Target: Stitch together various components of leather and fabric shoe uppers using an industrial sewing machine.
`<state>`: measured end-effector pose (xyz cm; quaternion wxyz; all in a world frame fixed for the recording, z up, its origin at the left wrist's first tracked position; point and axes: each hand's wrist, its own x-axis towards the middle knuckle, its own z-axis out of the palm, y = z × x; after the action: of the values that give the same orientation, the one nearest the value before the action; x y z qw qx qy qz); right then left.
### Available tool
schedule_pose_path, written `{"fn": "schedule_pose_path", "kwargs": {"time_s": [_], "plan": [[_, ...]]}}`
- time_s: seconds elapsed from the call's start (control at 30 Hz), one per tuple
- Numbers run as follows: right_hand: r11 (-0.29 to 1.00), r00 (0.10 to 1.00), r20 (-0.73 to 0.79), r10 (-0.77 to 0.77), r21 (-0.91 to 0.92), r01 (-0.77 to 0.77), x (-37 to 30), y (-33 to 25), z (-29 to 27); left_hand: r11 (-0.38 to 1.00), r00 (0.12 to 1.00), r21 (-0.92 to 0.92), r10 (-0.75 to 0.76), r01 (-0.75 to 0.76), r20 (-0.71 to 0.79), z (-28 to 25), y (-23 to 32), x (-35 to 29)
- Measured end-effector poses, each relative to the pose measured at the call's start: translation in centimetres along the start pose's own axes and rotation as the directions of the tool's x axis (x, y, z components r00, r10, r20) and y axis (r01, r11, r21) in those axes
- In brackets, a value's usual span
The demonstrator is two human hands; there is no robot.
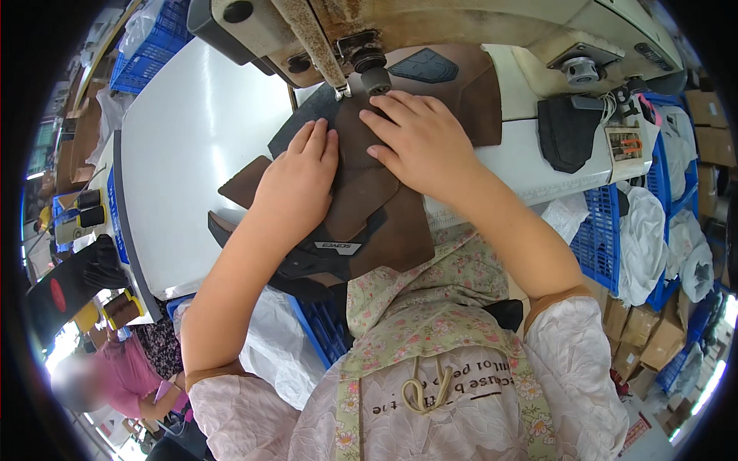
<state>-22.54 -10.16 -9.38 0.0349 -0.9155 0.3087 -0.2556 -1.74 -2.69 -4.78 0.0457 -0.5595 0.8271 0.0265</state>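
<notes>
Brown leather-like panels (pixel 357 207), sewn with dark trim, lie over the machine's bed and hang past the table's near edge. Flat on them rests my left hand (pixel 296 180), fingers stretched forward and close together, just left of the presser foot (pixel 342 91). My right hand (pixel 419 142) presses down on the same work, fingers spread, beside the dark round roller (pixel 376 80). Both hands are open and grip nothing. A small silver label (pixel 338 247) sits on the near part of the work. A dark textured patch (pixel 424 66) shows at its far side.
The sewing machine's head (pixel 461 27) spans the far side above my hands. On the white table (pixel 184 154), a black padded piece (pixel 569 132) lies at the right. Blue crates (pixel 602 230) with plastic bags stand right. A person in pink (pixel 131 369) sits at lower left, near thread spools (pixel 121 309).
</notes>
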Motion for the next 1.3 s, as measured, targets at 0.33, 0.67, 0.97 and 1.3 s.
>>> {"fn": "schedule_pose_path", "kwargs": {"time_s": [0.33, 0.67, 0.97, 1.3], "plan": [[0.999, 0.997, 0.069, -0.032, -0.007, 0.033, 0.4, 2.4, -0.3, 0.990, 0.988, -0.043, -0.137, 0.134, -0.075, 0.0, 2.7, 1.1], [0.987, 0.997, 0.073, -0.015, -0.156, 0.026, 1.4, 3.5, 0.1, 0.975, 0.969, -0.005, -0.222, 0.223, -0.105, 0.8, 3.9, 3.0], [0.978, 0.999, 0.033, -0.016, -0.206, 0.023, 1.9, 4.4, 1.0, 0.976, 0.969, -0.059, -0.217, 0.212, -0.117, 0.5, 3.6, 3.5], [0.979, 0.998, 0.002, -0.070, -0.193, 0.069, 2.9, 6.3, 1.8, 0.966, 0.965, -0.080, -0.252, 0.247, -0.068, -0.7, 3.0, 4.2]]}}
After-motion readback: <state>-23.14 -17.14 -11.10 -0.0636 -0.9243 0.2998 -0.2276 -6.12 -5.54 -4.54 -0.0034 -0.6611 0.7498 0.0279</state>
